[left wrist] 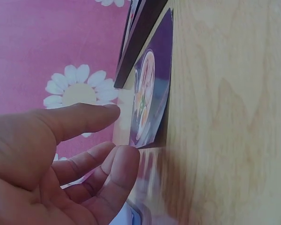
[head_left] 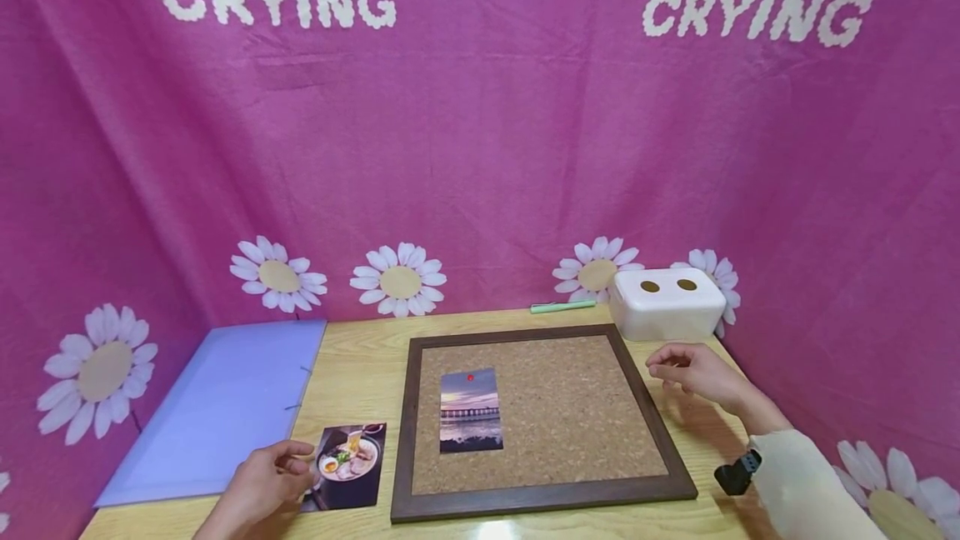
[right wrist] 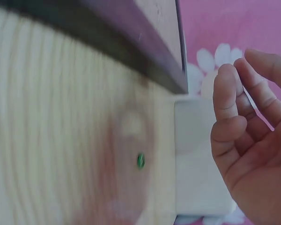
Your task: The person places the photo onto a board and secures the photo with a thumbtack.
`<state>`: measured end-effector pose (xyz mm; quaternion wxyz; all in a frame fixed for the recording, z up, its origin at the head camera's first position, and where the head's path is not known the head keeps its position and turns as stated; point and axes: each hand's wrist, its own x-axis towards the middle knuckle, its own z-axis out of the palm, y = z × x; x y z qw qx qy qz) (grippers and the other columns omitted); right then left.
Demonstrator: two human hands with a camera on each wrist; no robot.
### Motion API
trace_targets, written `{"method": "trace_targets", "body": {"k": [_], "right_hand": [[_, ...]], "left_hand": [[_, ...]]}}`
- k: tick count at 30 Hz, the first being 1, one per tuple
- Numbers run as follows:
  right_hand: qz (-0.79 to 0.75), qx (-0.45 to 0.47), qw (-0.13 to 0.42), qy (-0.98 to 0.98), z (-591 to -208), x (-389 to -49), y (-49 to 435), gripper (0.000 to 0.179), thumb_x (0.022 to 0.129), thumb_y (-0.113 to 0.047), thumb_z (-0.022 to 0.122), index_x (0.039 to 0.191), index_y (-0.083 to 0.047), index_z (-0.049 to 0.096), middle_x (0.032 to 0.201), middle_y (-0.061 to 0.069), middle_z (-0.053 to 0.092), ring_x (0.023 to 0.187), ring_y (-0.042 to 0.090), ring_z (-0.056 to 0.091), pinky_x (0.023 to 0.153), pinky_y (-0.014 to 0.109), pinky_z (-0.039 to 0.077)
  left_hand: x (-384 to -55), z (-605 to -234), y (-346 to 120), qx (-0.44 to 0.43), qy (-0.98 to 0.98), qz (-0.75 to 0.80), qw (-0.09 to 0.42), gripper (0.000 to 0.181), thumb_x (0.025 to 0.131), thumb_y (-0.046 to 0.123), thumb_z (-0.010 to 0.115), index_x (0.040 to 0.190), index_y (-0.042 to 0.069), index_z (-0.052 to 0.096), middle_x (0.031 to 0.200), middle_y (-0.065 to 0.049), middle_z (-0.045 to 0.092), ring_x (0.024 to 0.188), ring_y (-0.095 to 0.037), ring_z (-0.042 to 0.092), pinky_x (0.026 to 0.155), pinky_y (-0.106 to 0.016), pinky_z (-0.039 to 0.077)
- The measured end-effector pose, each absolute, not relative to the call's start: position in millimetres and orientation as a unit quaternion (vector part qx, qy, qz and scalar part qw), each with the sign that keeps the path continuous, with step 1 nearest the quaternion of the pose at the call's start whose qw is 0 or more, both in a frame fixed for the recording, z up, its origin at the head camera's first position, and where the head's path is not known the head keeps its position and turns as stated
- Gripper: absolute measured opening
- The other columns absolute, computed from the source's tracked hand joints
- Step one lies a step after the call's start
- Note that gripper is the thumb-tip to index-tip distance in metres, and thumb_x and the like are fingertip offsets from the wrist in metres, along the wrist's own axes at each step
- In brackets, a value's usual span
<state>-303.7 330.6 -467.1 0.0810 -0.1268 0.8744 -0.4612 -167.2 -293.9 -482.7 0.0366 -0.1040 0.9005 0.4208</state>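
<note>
You have one photo up and one to go, by the look of it. The pier photo (head_left: 471, 419) sits at nine o'clock from the middle of the board (head_left: 573, 419), held by a red pin (head_left: 470, 377) at its twelve o'clock edge. That part looks done.

The bowl photo (head_left: 351, 465) lies on the table (head_left: 356, 382), off the board, near its frame at about eight o'clock; picking it up, placing it and pinning it seem to be what is left. Your left hand (head_left: 270, 477) is at its nine o'clock edge with thumb and fingers parted, gripping nothing; whether a fingertip touches the photo, you can't tell.

Your right hand (head_left: 701, 377) hangs loosely curled beside the board at two o'clock, with nothing showing in it. A small green piece (right wrist: 140, 161) lies near it, too blurred to name. The box (head_left: 667, 319) stands at one o'clock, the pen (head_left: 562, 307) at twelve, the folder (head_left: 217, 407) at nine.
</note>
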Motion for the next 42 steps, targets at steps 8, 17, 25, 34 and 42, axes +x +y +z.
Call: {"method": "trace_targets", "body": {"k": [8,17,25,34,42], "right_hand": [[-0.485,-0.097,0.116,0.861,-485,-301,361,0.036,0.095,-0.019,0.067,0.115,0.011,0.061,0.096,0.015,0.068,0.079,0.021,0.069,0.066,0.035,0.059],[-0.449,-0.059,0.131,0.882,-501,-299,378,0.024,0.097,-0.017,0.063,0.109,0.004,0.065,0.093,0.009,0.068,0.077,0.017,0.063,0.063,0.030,0.055],[-0.415,-0.050,0.130,0.899,-508,-296,385,0.021,0.097,-0.017,0.063,0.107,0.000,0.067,0.083,0.005,0.065,0.071,0.013,0.059,0.057,0.027,0.050],[-0.413,-0.064,0.130,0.899,-509,-293,388,0.021,0.093,-0.013,0.066,0.106,0.003,0.066,0.080,0.003,0.063,0.067,0.011,0.056,0.060,0.026,0.049],[-0.357,-0.078,0.100,0.925,-511,-293,385,0.014,0.088,-0.015,0.073,0.096,-0.003,0.072,0.084,0.004,0.067,0.070,0.007,0.053,0.062,0.023,0.045]], "left_hand": [[-171,-487,-295,-0.104,0.901,0.416,0.069,0.050,0.071,0.002,0.085,0.117,-0.003,0.066,0.090,-0.008,0.065,0.078,-0.017,0.058,0.060,-0.026,0.053],[-172,-487,-293,-0.077,0.929,0.360,0.040,0.050,0.067,0.006,0.087,0.112,0.001,0.068,0.084,-0.003,0.062,0.076,-0.015,0.053,0.060,-0.022,0.045],[-175,-488,-290,-0.055,0.954,0.293,0.027,0.053,0.064,0.011,0.090,0.112,0.003,0.069,0.081,0.001,0.056,0.073,-0.015,0.049,0.066,-0.026,0.039],[-176,-487,-294,-0.064,0.948,0.310,0.028,0.052,0.066,0.007,0.088,0.114,0.002,0.068,0.081,0.001,0.061,0.075,-0.014,0.052,0.073,-0.030,0.043],[-173,-488,-294,-0.079,0.934,0.345,0.038,0.050,0.069,0.005,0.087,0.115,0.001,0.068,0.081,0.001,0.064,0.074,-0.013,0.055,0.065,-0.023,0.045]]}}
